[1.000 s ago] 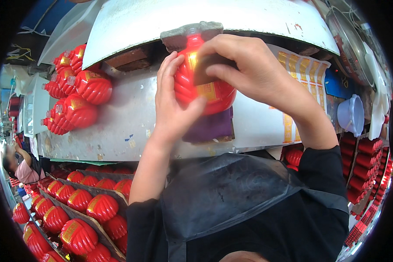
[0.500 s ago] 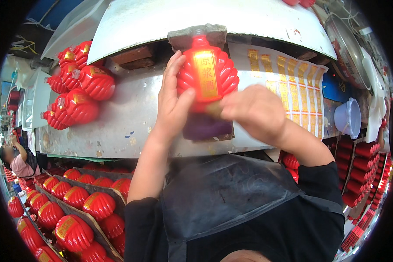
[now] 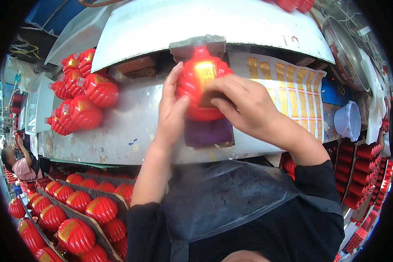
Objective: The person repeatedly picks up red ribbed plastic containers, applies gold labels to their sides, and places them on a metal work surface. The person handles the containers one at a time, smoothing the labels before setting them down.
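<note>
A red ribbed bottle [image 3: 189, 81] lies with its clear neck against a grey block [image 3: 178, 49], its gold label [image 3: 204, 72] facing up. My left hand [image 3: 171, 105] cups the bottle's left side, the fingers along its edge and the thumb on its lower front. Bent over the label is my right hand [image 3: 249, 102], fingers and thumb closed in a pinch. Something small and brownish shows blurred under those fingers; I cannot make out what it is. The right hand covers the label's lower part. A purple pad [image 3: 208, 133] lies below the bottle.
Several red bottles [image 3: 86, 111] are grouped at the left of the grey bench [image 3: 135, 105]. A sheet of gold labels [image 3: 292, 87] lies right, beside a pale bucket [image 3: 347, 120]. A white raised board [image 3: 214, 22] spans the back. Racks of red bottles [image 3: 76, 236] stand lower left; a person [image 3: 24, 163] is farther left.
My right hand has moved up from the bottle's lower end onto the label, hiding its lower part. My left hand stays on the bottle's left side. The view has shifted slightly.
</note>
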Demonstrator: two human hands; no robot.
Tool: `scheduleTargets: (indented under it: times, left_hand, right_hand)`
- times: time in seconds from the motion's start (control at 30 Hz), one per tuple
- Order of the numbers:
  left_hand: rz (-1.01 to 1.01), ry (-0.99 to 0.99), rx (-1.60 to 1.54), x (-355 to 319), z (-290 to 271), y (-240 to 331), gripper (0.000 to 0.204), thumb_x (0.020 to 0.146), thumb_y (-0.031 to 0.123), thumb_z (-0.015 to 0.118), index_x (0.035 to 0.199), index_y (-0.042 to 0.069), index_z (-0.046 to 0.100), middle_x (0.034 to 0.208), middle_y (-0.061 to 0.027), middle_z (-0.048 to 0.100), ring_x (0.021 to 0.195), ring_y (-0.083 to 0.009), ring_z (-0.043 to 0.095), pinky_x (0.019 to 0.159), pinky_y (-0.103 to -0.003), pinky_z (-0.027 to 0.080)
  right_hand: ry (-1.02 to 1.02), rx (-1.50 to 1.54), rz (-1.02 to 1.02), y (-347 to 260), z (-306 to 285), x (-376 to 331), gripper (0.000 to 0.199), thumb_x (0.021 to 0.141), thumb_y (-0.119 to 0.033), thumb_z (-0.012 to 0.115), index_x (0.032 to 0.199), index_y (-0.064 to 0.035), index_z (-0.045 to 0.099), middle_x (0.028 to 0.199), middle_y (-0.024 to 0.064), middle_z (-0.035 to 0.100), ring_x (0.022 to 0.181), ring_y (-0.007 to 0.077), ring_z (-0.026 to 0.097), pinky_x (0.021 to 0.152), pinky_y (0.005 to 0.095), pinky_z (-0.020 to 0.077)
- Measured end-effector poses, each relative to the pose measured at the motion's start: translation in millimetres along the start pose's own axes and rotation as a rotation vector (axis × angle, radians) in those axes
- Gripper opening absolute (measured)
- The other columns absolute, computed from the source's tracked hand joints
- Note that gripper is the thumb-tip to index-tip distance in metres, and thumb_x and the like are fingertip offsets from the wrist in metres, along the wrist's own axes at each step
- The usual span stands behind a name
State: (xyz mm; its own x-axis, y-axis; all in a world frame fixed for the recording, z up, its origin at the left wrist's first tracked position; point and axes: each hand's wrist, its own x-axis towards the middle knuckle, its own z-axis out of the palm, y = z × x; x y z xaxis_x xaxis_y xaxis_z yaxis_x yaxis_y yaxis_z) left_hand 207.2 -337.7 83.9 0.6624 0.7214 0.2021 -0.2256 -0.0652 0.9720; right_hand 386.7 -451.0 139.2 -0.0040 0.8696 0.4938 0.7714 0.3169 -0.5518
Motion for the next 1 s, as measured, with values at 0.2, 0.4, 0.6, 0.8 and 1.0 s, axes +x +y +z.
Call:
scheduleTargets:
  times: [0.2, 0.4, 0.6, 0.8, 1.0]
  left_hand:
    - [-0.031, 0.001, -0.111, 0.4, 1.7, 3.6, 0.071, 0.095, 0.015, 0.050, 0.161, -0.003, 0.031, 0.168, -0.0189, 0.034, 0.156, -0.0295, 0.032, 0.130, -0.043, 0.022]
    - [0.005, -0.018, 0.045, 5.3, -8.9, -0.8, 0.079, 0.091, 0.022, 0.066, 0.159, -0.001, 0.034, 0.160, -0.0182, 0.041, 0.149, -0.0291, 0.040, 0.125, -0.042, 0.029]
    - [0.005, -0.030, 0.243, 24.1, -7.2, 1.7, 0.080, 0.085, 0.022, 0.075, 0.152, -0.001, 0.039, 0.149, -0.0207, 0.049, 0.141, -0.0299, 0.048, 0.120, -0.043, 0.038]
    - [-0.190, -0.126, 0.157, 48.6, -9.4, 16.4, 0.093, 0.083, 0.020, 0.081, 0.159, 0.003, 0.029, 0.152, -0.0200, 0.046, 0.141, -0.0280, 0.048, 0.120, -0.041, 0.038]
    - [-0.290, -0.164, 0.078, 66.3, -9.6, 23.1, 0.103, 0.077, 0.018, 0.086, 0.160, 0.003, 0.028, 0.140, -0.0186, 0.056, 0.132, -0.0280, 0.056, 0.116, -0.041, 0.044]
  right_hand:
    - [0.046, -0.285, 0.013, 41.5, -8.1, 75.4, 0.028, 0.092, -0.013, 0.067, 0.117, -0.0020, 0.070, 0.106, 0.0211, 0.074, 0.098, 0.0394, 0.072, 0.086, 0.0452, 0.0584]
    - [0.077, -0.002, 0.067, 31.1, -27.1, 62.3, 0.027, 0.094, -0.003, 0.071, 0.121, 0.0001, 0.072, 0.105, 0.0147, 0.076, 0.095, 0.0233, 0.076, 0.084, 0.0322, 0.0603]
    - [0.211, -0.089, 0.127, 43.0, -3.0, 41.7, 0.025, 0.096, -0.012, 0.067, 0.118, -0.0020, 0.069, 0.108, 0.0196, 0.073, 0.097, 0.0397, 0.072, 0.084, 0.0434, 0.0582]
    - [0.100, -0.187, 0.038, 64.3, -7.2, 69.5, 0.026, 0.096, -0.008, 0.067, 0.121, -0.0006, 0.068, 0.106, 0.0184, 0.073, 0.095, 0.0340, 0.072, 0.085, 0.0391, 0.0582]
    - [0.021, 0.063, 0.084, 46.2, -19.4, 70.4, 0.027, 0.091, -0.013, 0.071, 0.115, 0.0004, 0.072, 0.103, 0.0223, 0.075, 0.093, 0.0387, 0.074, 0.084, 0.0407, 0.0601]
